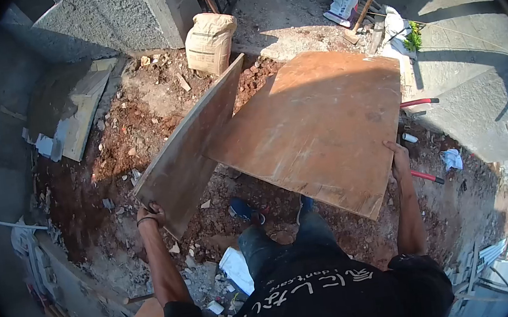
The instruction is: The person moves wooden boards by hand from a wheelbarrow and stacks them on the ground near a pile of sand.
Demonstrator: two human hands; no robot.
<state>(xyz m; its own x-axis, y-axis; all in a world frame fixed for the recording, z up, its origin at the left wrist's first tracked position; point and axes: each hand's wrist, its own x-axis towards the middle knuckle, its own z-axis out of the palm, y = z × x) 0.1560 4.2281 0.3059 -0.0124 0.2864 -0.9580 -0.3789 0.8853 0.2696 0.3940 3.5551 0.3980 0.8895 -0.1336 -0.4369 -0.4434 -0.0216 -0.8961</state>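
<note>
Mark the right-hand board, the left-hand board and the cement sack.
right-hand board (318, 120), head view, middle of its broad face
left-hand board (190, 150), head view, middle of its tilted face
cement sack (209, 41), head view, front of the sack

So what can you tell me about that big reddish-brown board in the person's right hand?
The big board is a flat, roughly square sheet that looks like plywood, reddish-brown with pale scuffs and dusty smears. It is held off the ground, tilted, its upper part sunlit and its lower part in shade. The right hand grips its right edge near the lower corner. Its left edge meets or overlaps the narrower grey-brown board held by the left hand; whether they touch is unclear.
</note>
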